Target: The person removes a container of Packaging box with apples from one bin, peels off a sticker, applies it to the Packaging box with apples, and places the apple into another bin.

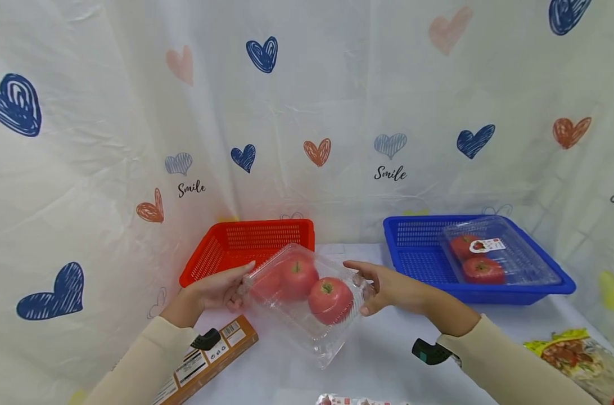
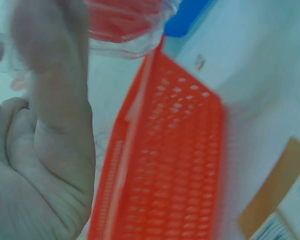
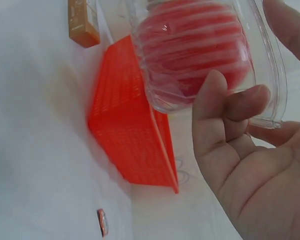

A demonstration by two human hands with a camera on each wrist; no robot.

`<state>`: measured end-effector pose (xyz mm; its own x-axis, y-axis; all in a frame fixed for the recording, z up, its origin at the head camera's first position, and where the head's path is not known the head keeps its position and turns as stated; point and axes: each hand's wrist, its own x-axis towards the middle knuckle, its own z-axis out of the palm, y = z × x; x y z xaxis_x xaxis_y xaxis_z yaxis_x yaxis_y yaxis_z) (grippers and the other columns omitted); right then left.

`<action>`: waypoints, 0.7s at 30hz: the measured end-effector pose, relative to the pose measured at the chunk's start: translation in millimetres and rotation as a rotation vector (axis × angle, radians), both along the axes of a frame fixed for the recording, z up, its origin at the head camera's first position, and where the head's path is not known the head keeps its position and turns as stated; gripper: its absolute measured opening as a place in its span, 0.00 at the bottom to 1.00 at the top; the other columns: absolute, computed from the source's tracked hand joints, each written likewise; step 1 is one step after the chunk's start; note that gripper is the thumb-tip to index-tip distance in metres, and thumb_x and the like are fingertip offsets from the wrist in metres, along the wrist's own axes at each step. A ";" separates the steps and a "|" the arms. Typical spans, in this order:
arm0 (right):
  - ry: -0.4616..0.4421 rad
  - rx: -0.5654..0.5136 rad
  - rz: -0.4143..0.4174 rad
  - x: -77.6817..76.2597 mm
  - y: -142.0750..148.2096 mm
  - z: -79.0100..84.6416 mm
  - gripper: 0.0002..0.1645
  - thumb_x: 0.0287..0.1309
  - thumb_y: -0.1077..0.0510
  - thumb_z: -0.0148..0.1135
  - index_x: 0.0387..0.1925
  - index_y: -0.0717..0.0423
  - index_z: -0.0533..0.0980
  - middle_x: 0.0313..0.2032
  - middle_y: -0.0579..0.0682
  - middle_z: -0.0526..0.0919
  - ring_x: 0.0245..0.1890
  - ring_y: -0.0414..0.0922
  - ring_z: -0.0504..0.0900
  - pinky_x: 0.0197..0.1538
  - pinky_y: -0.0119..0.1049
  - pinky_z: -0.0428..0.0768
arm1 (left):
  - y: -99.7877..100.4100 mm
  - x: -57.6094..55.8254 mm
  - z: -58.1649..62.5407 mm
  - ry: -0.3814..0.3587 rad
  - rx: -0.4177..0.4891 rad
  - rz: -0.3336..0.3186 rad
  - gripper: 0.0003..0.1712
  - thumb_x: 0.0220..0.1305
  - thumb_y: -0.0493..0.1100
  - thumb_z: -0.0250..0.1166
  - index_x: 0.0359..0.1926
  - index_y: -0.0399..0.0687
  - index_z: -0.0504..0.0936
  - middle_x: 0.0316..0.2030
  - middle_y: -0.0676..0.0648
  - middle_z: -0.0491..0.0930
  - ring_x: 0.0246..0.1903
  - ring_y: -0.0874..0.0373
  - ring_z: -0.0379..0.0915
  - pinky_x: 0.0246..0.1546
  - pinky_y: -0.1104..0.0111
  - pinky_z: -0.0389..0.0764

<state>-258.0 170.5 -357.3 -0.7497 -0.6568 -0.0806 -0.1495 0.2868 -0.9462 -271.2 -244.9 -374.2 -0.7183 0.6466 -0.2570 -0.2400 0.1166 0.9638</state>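
A clear plastic clamshell box (image 1: 307,337) with red apples (image 1: 330,300) inside is held up in the air, tilted, between both hands. My left hand (image 1: 218,288) grips its left edge; in the left wrist view the thumb and a corner of the box (image 2: 132,50) fill the upper left. On the opposite side, my right hand (image 1: 395,289) holds the right edge, its curled fingers (image 3: 212,100) against the plastic in the right wrist view. The box's lid seems closed, with no label visible on it.
Behind the box stands a red basket (image 1: 201,256). A blue basket (image 1: 403,270) at right contains another apple box (image 1: 524,261) with a label. An orange-brown carton (image 1: 226,349) lies under the left forearm, a food packet (image 1: 572,360) at right, and a sticker strip (image 1: 357,400) in front.
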 end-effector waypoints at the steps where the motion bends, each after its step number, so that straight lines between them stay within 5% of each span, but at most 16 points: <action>1: -0.006 0.000 0.016 0.2 3.1 0.6 0.62 0.42 0.61 0.78 0.75 0.50 0.53 0.56 0.59 0.68 0.43 0.51 0.75 0.39 0.41 0.83 | 3.0 1.3 -3.4 0.000 0.001 0.005 0.25 0.77 0.58 0.41 0.33 0.52 0.79 0.23 0.52 0.79 0.20 0.59 0.75 0.27 0.71 0.79; 8: -0.003 0.000 0.085 -2.5 20.9 -4.3 0.61 0.41 0.61 0.79 0.75 0.45 0.55 0.55 0.61 0.65 0.26 0.44 0.68 0.26 0.29 0.71 | 14.7 9.5 -20.7 -0.023 0.066 -0.047 0.26 0.78 0.54 0.39 0.37 0.52 0.82 0.27 0.50 0.84 0.23 0.58 0.81 0.26 0.72 0.79; 12: 0.025 -0.032 0.134 -3.7 32.0 -12.1 0.57 0.45 0.61 0.77 0.74 0.50 0.56 0.56 0.62 0.65 0.23 0.42 0.66 0.24 0.28 0.68 | 20.0 15.1 -29.5 0.018 0.113 -0.162 0.29 0.78 0.50 0.35 0.35 0.54 0.84 0.28 0.49 0.85 0.25 0.59 0.83 0.28 0.71 0.81; 17: 0.040 -0.084 0.190 -3.3 46.3 -22.2 0.53 0.48 0.59 0.75 0.74 0.52 0.58 0.64 0.58 0.65 0.32 0.41 0.70 0.25 0.28 0.68 | 30.1 22.0 -42.1 0.102 0.180 -0.330 0.33 0.77 0.46 0.32 0.30 0.57 0.85 0.27 0.53 0.85 0.26 0.61 0.82 0.30 0.70 0.81; 21: -0.013 -0.195 0.191 -3.2 59.0 -29.5 0.46 0.54 0.65 0.70 0.72 0.59 0.59 0.52 0.53 0.73 0.31 0.39 0.70 0.28 0.27 0.72 | 41.5 26.4 -50.4 0.135 0.223 -0.410 0.26 0.77 0.48 0.38 0.34 0.56 0.84 0.29 0.55 0.84 0.28 0.61 0.80 0.34 0.68 0.81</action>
